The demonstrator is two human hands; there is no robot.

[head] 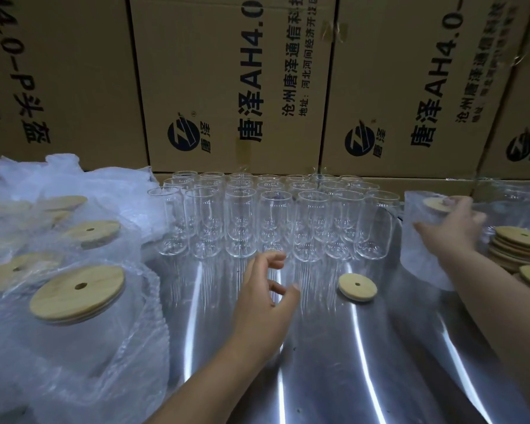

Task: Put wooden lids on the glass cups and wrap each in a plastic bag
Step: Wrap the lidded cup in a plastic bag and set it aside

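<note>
Before three cup rows: one loose lid, two hands, one bagged cup.

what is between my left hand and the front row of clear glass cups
Nothing visible. The left hand hovers just short of the front row of clear glass cups; only bare shiny metal table lies between. The round wooden lid lies off to the right, out of the path.
</note>
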